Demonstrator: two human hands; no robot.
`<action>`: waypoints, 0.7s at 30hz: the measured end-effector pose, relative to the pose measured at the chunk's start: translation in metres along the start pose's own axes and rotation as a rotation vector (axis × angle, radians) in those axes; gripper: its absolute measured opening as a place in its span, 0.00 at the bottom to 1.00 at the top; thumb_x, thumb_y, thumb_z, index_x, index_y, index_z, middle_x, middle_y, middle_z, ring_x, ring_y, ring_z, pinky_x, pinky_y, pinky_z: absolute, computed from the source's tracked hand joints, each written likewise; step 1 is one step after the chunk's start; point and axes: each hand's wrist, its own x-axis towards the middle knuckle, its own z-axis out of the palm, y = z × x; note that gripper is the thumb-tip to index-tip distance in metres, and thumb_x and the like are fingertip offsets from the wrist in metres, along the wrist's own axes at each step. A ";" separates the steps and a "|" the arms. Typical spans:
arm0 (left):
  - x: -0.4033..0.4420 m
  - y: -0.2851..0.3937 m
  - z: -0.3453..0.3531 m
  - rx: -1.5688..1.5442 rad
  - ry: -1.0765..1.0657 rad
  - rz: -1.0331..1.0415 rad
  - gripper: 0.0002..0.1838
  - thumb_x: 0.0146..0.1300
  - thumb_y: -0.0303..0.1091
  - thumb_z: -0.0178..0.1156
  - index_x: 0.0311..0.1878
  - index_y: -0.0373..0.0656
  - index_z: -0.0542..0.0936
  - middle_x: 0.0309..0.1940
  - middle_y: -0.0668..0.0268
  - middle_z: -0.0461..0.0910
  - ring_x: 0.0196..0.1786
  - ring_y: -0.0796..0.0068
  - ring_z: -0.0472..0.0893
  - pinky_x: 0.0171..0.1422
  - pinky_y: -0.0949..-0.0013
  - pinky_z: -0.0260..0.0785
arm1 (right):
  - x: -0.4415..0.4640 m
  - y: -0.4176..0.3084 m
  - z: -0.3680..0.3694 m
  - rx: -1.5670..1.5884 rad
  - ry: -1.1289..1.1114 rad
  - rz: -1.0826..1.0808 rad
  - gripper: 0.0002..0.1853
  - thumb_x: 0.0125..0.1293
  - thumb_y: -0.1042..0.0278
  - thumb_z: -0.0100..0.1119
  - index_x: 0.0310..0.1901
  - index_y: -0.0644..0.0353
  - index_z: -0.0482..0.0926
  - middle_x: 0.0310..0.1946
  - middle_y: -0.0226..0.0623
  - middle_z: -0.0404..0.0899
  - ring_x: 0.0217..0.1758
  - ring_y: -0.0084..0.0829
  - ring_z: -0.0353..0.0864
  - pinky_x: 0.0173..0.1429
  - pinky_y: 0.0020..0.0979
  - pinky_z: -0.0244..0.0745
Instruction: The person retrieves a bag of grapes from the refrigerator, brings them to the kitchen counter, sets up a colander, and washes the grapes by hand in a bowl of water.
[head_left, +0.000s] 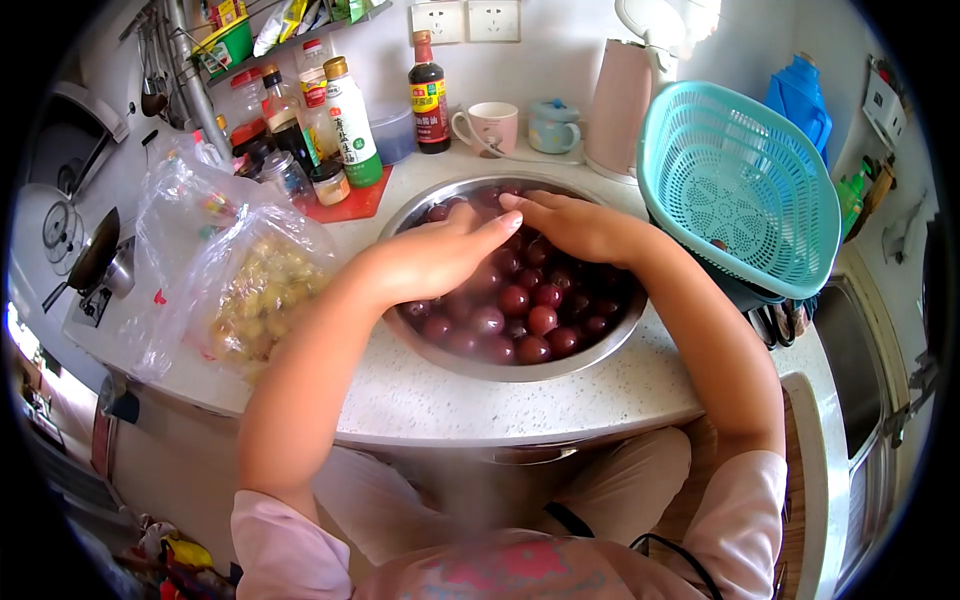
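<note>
A wide steel bowl (530,374) on the counter is heaped with round, dark-red fruits (541,320) that look like large grapes. My left hand (455,245) is over the left side of the bowl, thumb stretched out and apart from the fingers; its fingertips are blurred among the fruits. From the right, my right hand (570,225) reaches over the far part of the bowl with fingers extended toward the left hand. Neither hand shows a fruit gripped in it. The two hands nearly meet at the thumb and fingertips.
Left of the bowl lies a clear plastic bag (265,290) of yellow-green fruits. A turquoise basket (740,190) stands at the right, near the sink (850,350). Behind are a sauce bottle (429,95), a pink mug (492,128), a lidded cup (553,127) and a kettle (615,105).
</note>
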 end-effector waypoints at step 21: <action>-0.028 -0.013 -0.014 -0.688 0.053 0.208 0.39 0.76 0.71 0.39 0.64 0.44 0.78 0.56 0.59 0.82 0.60 0.69 0.80 0.70 0.67 0.65 | -0.049 -0.031 -0.028 0.335 0.073 -0.115 0.43 0.76 0.24 0.31 0.47 0.57 0.86 0.48 0.34 0.85 0.60 0.30 0.78 0.71 0.38 0.65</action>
